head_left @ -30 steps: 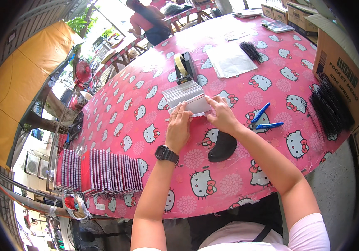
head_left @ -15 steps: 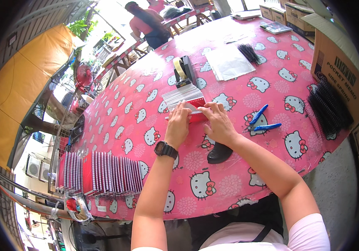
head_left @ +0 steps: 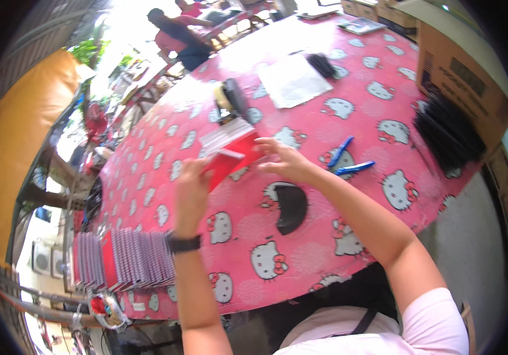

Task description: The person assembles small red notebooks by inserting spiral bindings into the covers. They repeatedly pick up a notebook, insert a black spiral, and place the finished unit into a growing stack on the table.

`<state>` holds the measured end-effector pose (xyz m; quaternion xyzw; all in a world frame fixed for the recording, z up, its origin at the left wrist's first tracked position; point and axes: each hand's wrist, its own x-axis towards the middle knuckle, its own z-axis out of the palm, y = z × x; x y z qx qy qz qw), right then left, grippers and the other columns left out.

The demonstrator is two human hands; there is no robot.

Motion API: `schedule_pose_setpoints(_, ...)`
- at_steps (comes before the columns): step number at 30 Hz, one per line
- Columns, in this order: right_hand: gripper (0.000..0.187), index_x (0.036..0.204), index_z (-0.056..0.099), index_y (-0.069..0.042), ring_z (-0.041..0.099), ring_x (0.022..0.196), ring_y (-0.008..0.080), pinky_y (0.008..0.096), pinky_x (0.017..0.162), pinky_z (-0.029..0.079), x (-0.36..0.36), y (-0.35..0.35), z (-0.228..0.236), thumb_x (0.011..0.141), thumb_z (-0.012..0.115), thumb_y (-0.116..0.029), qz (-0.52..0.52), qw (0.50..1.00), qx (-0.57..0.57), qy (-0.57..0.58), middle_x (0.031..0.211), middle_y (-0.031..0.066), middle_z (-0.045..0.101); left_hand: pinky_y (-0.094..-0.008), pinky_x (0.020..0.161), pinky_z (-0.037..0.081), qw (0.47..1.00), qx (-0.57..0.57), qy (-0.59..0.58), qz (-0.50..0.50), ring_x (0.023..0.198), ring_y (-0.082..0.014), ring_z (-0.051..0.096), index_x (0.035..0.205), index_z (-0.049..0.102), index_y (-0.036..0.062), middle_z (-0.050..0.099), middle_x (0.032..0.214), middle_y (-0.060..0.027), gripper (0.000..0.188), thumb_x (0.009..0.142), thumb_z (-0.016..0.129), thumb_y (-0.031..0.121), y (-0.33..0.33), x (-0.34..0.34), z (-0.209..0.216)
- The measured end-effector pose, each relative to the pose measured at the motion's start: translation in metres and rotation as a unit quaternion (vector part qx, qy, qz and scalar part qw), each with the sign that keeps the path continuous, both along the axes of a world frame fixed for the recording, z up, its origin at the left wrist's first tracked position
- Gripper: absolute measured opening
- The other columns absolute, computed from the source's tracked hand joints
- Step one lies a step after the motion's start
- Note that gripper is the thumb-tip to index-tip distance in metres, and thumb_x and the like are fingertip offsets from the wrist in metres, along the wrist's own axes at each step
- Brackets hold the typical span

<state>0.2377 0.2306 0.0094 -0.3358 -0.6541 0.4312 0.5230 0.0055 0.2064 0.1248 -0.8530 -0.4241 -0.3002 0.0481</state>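
Note:
My left hand (head_left: 192,188), blurred by motion, grips a red-covered notebook (head_left: 219,173) by its left end, tilted above the table. Just behind it lies a stack of small notebooks (head_left: 226,136) with white page edges and a red cover on top. My right hand (head_left: 284,160) is beside that stack, fingers apart, the fingertips close to the red cover; whether they touch it I cannot tell. A black curved piece (head_left: 292,208) lies below my right hand. Blue-handled pliers (head_left: 348,160) rest to its right.
A tape dispenser (head_left: 231,99) stands behind the stack. Rows of spiral notebooks (head_left: 141,259) stand at the left edge. White sheets (head_left: 294,81) and black spiral wires (head_left: 322,65) lie farther back. More black spirals (head_left: 448,133) lean near a cardboard box (head_left: 464,77) at right.
My left hand has moved left from the stack with a red notebook. My right hand's fingers have spread, and the hand has drawn slightly off the stack. The whole view has shifted.

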Motion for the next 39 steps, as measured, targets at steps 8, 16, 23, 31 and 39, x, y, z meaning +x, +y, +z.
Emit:
schedule_pose_setpoints(8,0.020,0.095,0.069,-0.001,0.064,0.074,0.0140,0.0280,0.070,0.050,0.133,-0.083,0.083,0.085,0.065,-0.018,-0.295,0.917,0.040,-0.266,0.083,0.0109,0.069,-0.0379,0.074,0.042,0.970,-0.217,0.097,-0.057,0.083,-0.0270,0.056,0.097,0.060,0.0048,0.055,0.085,-0.0089,0.022,0.076,0.064,0.000,-0.163,0.010,0.011)
schedule_pose_setpoints(16,0.029,0.107,0.063,-0.005,0.059,0.101,0.0331,0.0398,0.089,0.048,0.244,-0.120,0.004,0.085,0.067,-0.022,-0.463,0.700,-0.104,-0.534,0.107,0.0168,0.061,-0.0380,0.077,0.036,0.990,-0.137,0.023,-0.011,0.085,-0.0262,0.055,0.098,0.060,0.0067,0.058,0.089,-0.0071,0.022,0.076,0.064,0.001,-0.182,0.031,-0.043)
schedule_pose_setpoints(23,0.031,0.126,0.049,-0.005,0.056,0.100,0.0392,0.0450,0.084,0.046,0.122,-0.159,0.047,0.096,0.043,-0.011,-0.394,0.836,0.069,-0.375,0.110,0.0199,0.055,-0.0346,0.078,0.033,0.994,-0.106,-0.015,0.037,0.084,-0.0209,0.054,0.107,0.062,0.0109,0.059,0.088,-0.0028,0.027,0.081,0.066,0.008,-0.188,0.049,-0.063)
schedule_pose_setpoints(31,0.039,0.131,0.045,-0.007,0.057,0.084,0.0350,0.0434,0.068,0.047,-0.023,-0.196,0.021,0.092,0.047,-0.002,-0.227,0.936,0.037,-0.268,0.097,0.0173,0.053,-0.0371,0.082,0.032,0.995,-0.098,0.003,0.036,0.090,-0.0167,0.055,0.110,0.061,0.0136,0.060,0.093,0.0005,0.028,0.082,0.065,0.011,-0.192,0.058,-0.064)
schedule_pose_setpoints(39,0.029,0.112,0.063,-0.005,0.060,0.079,0.0210,0.0322,0.068,0.049,0.032,-0.195,0.053,0.084,0.063,-0.001,-0.053,0.977,-0.041,-0.205,0.094,0.0105,0.062,-0.0364,0.077,0.031,0.996,-0.083,-0.034,0.024,0.083,-0.0189,0.056,0.098,0.062,0.0122,0.061,0.085,-0.0005,0.021,0.079,0.070,0.016,-0.190,0.054,-0.066)
